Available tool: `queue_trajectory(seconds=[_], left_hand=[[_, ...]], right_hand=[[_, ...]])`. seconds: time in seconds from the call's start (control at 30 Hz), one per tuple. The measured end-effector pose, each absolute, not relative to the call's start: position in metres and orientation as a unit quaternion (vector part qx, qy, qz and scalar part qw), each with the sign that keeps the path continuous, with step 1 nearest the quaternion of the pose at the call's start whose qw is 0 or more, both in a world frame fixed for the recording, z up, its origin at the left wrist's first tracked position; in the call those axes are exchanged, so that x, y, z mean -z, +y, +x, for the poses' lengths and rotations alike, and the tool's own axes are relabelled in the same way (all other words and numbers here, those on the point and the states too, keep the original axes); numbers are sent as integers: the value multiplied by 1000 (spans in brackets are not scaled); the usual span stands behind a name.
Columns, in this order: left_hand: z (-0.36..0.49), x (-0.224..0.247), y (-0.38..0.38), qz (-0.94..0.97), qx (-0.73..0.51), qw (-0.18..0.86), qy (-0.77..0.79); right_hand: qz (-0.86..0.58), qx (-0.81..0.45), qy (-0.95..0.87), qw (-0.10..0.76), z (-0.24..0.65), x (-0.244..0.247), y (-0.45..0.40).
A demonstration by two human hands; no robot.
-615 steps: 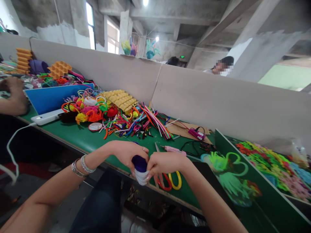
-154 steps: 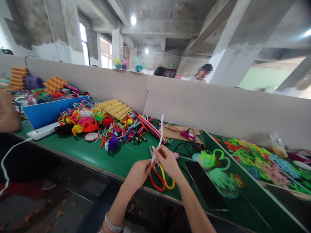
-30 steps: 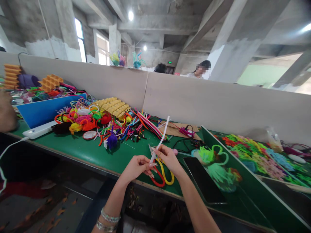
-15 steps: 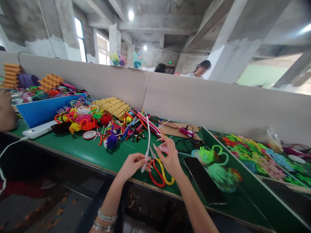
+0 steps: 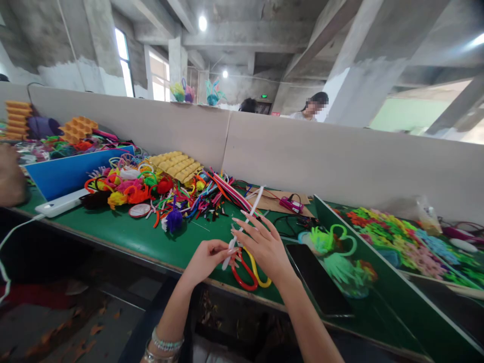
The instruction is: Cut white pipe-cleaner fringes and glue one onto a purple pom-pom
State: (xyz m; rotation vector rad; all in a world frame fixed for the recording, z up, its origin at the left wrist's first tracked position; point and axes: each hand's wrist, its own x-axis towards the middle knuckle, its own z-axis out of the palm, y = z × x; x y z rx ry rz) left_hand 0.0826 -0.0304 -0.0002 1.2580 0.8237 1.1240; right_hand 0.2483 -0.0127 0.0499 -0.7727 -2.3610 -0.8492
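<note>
My left hand [image 5: 214, 256] pinches a white pipe cleaner [image 5: 255, 199] near its lower end, between thumb and fingertips. The pipe cleaner slants up and to the right, away from me. My right hand [image 5: 260, 242] lies across its middle with the fingers stretched out; whether they touch it I cannot tell. Below the hands, scissors [image 5: 245, 286] with one red and one yellow handle loop lie on the green table, their blades hidden by my right hand.
Left of the hands are colourful pipe cleaners [image 5: 196, 199] and a purple pompom-like piece [image 5: 174, 221]. A black phone [image 5: 317, 280] lies at right beside green fuzzy figures [image 5: 344, 269]. A green divider [image 5: 378, 267] stands beyond. A white power strip [image 5: 62, 202] sits far left.
The white pipe cleaner has swung from nearly upright to slanting right. My right hand's fingers have stretched out over it, while my left hand keeps its pinch in nearly the same place.
</note>
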Motion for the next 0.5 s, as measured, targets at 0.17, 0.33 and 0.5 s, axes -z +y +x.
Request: queue_trajectory(seconds=[0.17,0.33,0.5], left_hand=[[83,-1,-31,549,-480,580,363],[85,-2,-32,559,-485,565,365],[86,0,-30,552,-536,518,374]], right_hand=[[-278,305,-874,257,251,-51,-14],[-308,293,-874,237,249,-51,-16],[-376,167,-863,293,240,-46,-19]])
